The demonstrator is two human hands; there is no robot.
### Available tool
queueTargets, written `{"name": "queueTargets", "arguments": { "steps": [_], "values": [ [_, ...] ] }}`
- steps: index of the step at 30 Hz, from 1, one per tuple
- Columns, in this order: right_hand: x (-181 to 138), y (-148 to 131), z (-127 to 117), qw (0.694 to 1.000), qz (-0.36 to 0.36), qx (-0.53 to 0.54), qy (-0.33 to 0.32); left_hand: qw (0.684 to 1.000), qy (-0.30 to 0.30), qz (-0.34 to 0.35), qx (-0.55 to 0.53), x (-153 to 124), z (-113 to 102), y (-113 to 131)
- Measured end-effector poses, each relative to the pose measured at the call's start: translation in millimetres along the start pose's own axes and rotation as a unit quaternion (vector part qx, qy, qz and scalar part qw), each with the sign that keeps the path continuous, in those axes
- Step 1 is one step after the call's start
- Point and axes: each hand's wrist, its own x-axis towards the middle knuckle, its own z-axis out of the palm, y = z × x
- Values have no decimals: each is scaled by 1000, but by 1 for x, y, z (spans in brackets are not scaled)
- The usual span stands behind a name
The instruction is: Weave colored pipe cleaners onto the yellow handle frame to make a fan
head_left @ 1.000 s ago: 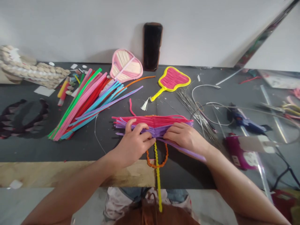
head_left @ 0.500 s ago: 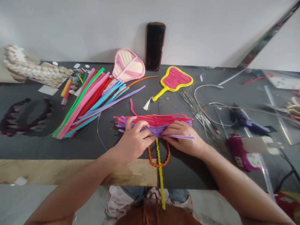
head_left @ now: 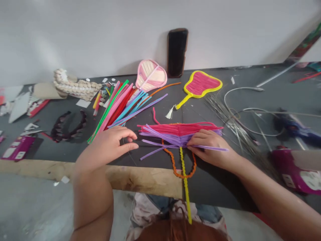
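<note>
Since half a second ago, my left hand [head_left: 110, 147] has come off the pipe-cleaner bundle [head_left: 180, 131] and now hovers just beside its left ends, released, fingers loosely curled and holding nothing; loose purple ends splay out where it had pressed. The head view has also swung left.

The bundle, pink above and purple below, lies flat near the front of the dark tabletop [head_left: 62, 152], between the two hands. My right hand [head_left: 213, 150] rests on its right half, knuckles up, fingers laid over the purple layer. One purple strand [head_left: 218, 149] runs across that hand and juts out to the right. The thumb is hidden, so I cannot tell whether the strand is pinched or merely lying there.

A twisted yellow stem [head_left: 185, 187] drops from the bundle's middle through an orange loop [head_left: 173, 162] and past the tabletop's edge, its lower end lost against clothing.

Farther back lie a heap of loose pipe cleaners [head_left: 120, 107], a yellow-rimmed pink fan [head_left: 200, 83], a pale pink fan [head_left: 151, 75] and a dark phone [head_left: 177, 53] leaning on the wall. At right, a blurred blue tool [head_left: 296, 129] is hard to make out.
</note>
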Motion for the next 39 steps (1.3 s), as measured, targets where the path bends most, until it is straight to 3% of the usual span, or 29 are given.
{"name": "queueTargets", "arguments": {
  "steps": [4, 9, 13, 20, 27, 31, 36, 39],
  "values": [
    [0, 2, 2, 1000, -7, 3, 4, 999, -35, -18, -19, -4, 26, 14],
    [0, 4, 3, 1000, -3, -7, 7, 997, 54, -5, -63, -3, 61, 43],
    [0, 6, 5, 1000, 3, -7, 8, 992, 102, 59, -44, 0, 79, 57],
    [1, 7, 6, 1000, 8, -10, 11, 957, 223, 164, 89, 15, 75, 63],
    [2, 5, 6, 1000, 7, -2, 27, 974, 175, 145, 23, 22, 81, 71],
    [2, 6, 7, 999, 1, 4, 36, 973, 188, 133, -9, 18, 90, 74],
    [2, 7, 8, 999, 7, -2, 37, 950, 203, 221, 85, 20, 83, 73],
    [2, 7, 8, 999, 7, 2, 35, 944, 210, 227, 114, 26, 76, 78]
  ]
}}
